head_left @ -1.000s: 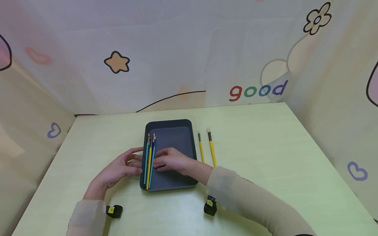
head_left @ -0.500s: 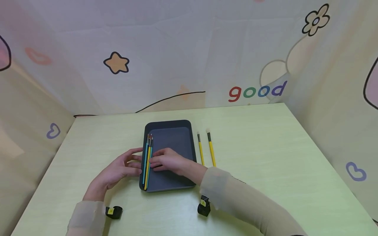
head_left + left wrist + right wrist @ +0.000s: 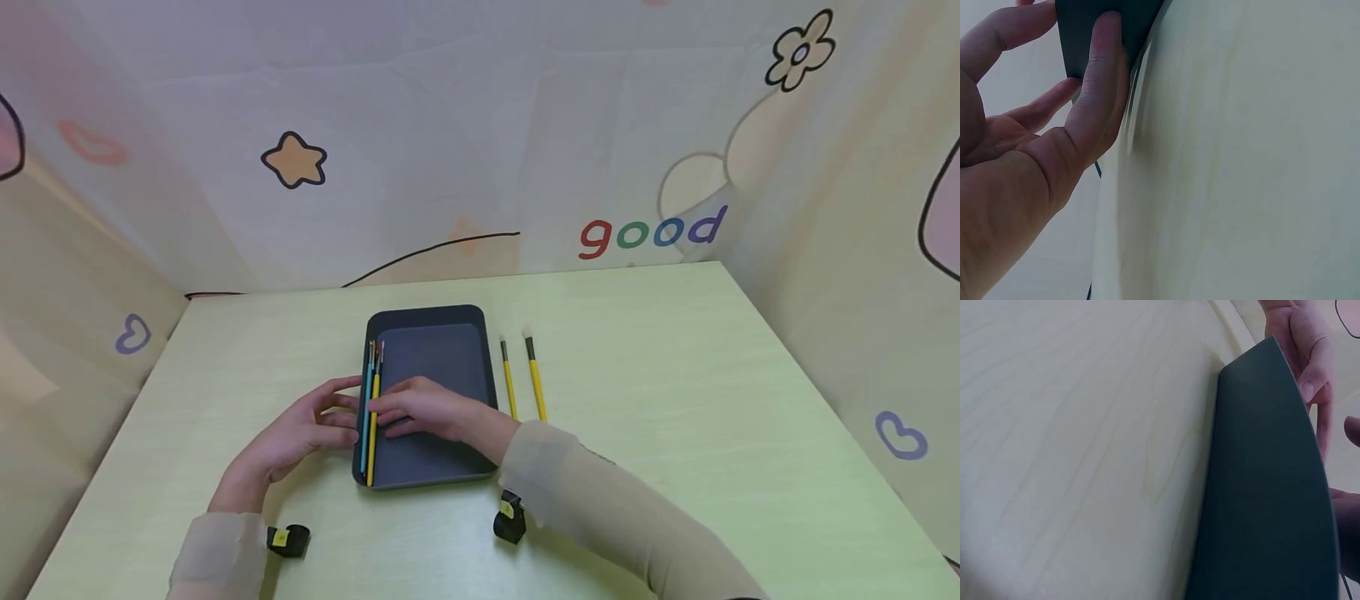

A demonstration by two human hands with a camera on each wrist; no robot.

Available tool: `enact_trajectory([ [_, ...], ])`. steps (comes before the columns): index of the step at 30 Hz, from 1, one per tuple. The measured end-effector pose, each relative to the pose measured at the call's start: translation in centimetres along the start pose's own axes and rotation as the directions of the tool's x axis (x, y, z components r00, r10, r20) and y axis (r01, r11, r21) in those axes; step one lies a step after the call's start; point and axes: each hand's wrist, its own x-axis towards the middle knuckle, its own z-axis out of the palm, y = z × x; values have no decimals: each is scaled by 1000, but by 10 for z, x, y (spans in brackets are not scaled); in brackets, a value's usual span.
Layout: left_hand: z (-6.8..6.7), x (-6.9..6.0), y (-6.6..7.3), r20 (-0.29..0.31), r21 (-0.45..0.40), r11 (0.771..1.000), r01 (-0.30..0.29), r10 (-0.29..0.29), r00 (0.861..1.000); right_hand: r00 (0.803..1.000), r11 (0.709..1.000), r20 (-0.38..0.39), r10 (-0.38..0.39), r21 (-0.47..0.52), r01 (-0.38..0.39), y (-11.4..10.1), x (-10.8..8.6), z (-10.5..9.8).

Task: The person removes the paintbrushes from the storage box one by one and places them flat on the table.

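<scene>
Your right hand (image 3: 429, 412) reaches over the shallow dark-grey rectangular tray (image 3: 442, 350), its fingertips against the slim bundle of teal and yellow paintbrushes (image 3: 372, 450) lying lengthwise along the tray's left wall, bristle ends away from you. Its fingers look extended rather than curled round any handle (the right wrist view shows only bits of that hand). Your left hand (image 3: 306, 429) has its fingers spread apart, tips touching the outside of the tray's left wall without clamping it.

To the right, on the pale wood-grain bench (image 3: 637, 358), lie the thin yellow-handled brush (image 3: 511, 387) and the thicker yellow-handled brush (image 3: 537, 383), side by side with a gap between them.

Expect the bundled brushes to be light and stiff, with smooth, probably slippery handles that may roll over one another. Take hold around mid-handle, and spare the bristles, likely the softest part. The tray appears rigid and probably light enough to slide under a sideways push; brace it flat-fingered on the outer wall.
</scene>
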Motion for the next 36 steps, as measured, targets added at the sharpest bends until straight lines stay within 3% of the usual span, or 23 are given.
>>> enact_trajectory([
  [8, 1, 0, -1, 7, 0, 1000, -13, 13, 1000, 992, 994, -112, -56, -99, 44, 6, 2, 12],
  [25, 1, 1, -1, 6, 5, 1000, -2, 2, 1000, 960, 986, -243, -142, -116, 117, 17, 10, 23],
  [36, 1, 1, -2, 5, 6, 1000, -18, 18, 1000, 950, 990, -281, -136, -60, 124, 14, 8, 26],
])
